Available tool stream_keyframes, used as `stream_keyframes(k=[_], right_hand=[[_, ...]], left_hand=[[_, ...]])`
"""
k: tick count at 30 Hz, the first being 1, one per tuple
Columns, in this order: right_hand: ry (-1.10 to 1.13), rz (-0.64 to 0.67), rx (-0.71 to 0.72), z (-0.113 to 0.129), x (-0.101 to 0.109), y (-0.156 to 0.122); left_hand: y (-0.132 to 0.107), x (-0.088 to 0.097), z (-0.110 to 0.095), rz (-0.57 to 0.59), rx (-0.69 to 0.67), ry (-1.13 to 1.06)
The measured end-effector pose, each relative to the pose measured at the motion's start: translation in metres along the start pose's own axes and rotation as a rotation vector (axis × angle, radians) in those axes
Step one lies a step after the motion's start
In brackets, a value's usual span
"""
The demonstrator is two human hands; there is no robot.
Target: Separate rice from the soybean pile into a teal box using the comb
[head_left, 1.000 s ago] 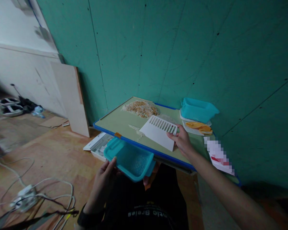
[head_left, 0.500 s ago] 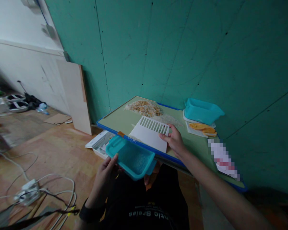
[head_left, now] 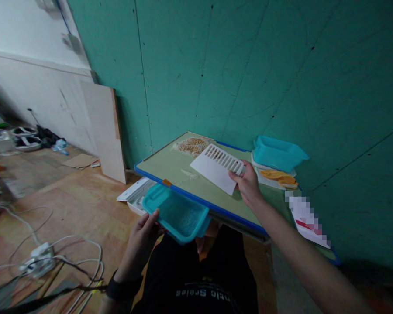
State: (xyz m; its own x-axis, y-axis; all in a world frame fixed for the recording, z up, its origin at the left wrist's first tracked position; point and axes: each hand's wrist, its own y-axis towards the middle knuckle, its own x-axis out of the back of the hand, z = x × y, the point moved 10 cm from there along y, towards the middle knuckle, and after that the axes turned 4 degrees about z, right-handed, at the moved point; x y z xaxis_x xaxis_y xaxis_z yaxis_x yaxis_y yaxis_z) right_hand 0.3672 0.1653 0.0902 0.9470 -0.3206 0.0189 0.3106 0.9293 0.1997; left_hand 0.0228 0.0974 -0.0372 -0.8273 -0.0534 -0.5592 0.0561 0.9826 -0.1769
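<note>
My left hand [head_left: 146,229] is closed on the rim of a teal plastic bin [head_left: 183,216], which sits just below the table's front edge; pale grains lie on its bottom. In my right hand [head_left: 247,183] is a white slotted plate [head_left: 214,172], gripped at its right end and tilted above the table [head_left: 160,168]. Behind the plate, a heap of yellow kernels mixed with white grains [head_left: 191,146] is partly hidden. A small streak of white grains [head_left: 190,174] lies nearer the front edge.
A second teal bin [head_left: 278,152] stands at the table's back right on something white, with a folded yellow cloth [head_left: 278,178] before it. A printed packet [head_left: 309,222] lies at the right end. On the floor at left are a power strip [head_left: 41,259] and loose cables.
My right hand has moved the slotted plate back from the front edge, up and rightward over the table, uncovering a streak of white grains. The left hand and its bin stay nearly where they were.
</note>
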Motion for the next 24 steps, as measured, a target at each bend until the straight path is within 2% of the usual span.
stream_keyframes(k=[4, 9, 15, 20, 24], right_hand=[[-0.087, -0.062, 0.022, -0.013, 0.008, 0.027], [-0.144, -0.044, 0.034, -0.028, -0.017, 0.042], [-0.133, 0.024, 0.046, -0.029, -0.046, 0.039], [-0.076, 0.089, 0.023, -0.032, -0.058, 0.029], [-0.012, 0.126, 0.004, -0.034, -0.067, 0.023]], left_hand=[[0.003, 0.008, -0.005, -0.038, -0.021, 0.002], [0.008, 0.02, -0.01, -0.094, -0.03, -0.004], [0.011, 0.024, -0.011, -0.078, -0.047, -0.006], [0.011, 0.024, -0.007, -0.093, -0.037, 0.004], [0.01, 0.016, -0.011, -0.058, -0.021, 0.003]])
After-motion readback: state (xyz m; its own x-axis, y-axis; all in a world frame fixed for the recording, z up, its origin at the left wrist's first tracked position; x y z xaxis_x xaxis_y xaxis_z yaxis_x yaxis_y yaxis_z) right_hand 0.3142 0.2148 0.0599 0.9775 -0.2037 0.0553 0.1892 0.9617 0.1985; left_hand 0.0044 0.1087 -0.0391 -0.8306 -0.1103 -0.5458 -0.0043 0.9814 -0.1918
